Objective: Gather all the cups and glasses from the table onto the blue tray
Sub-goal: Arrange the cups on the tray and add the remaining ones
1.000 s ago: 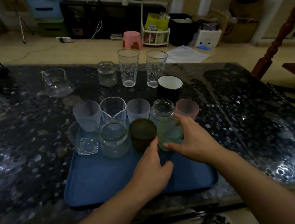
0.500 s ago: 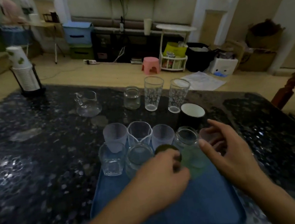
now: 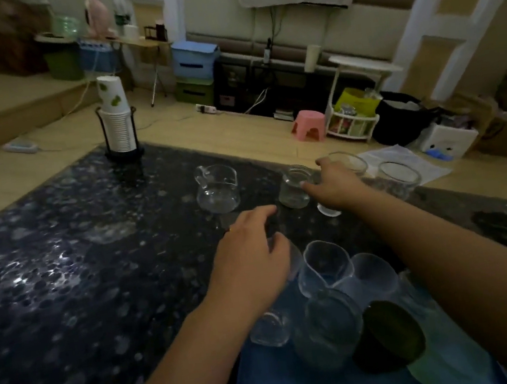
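Note:
The blue tray (image 3: 291, 378) lies at the near right and holds several cups, among them a spouted clear cup (image 3: 324, 268), a ribbed jar (image 3: 326, 328) and a dark green cup (image 3: 393, 335). Beyond it on the table stand a glass pitcher (image 3: 217, 188), a small glass jar (image 3: 294, 187) and two tall patterned glasses (image 3: 400, 179). My right hand (image 3: 332, 185) stretches out open, fingertips at the small jar's rim, in front of one tall glass. My left hand (image 3: 251, 254) hovers open over the tray's far left cups, hiding them.
A black rack of stacked paper cups (image 3: 117, 126) stands at the table's far left corner. The dark speckled table (image 3: 79, 281) spreads to the left. On the floor beyond are a pink stool (image 3: 309, 125), storage boxes and bags.
My right hand left the light green cup on the tray and reached forward to the small jar. My left hand let go of the dark cup and moved ahead. The view tilted up and leftward.

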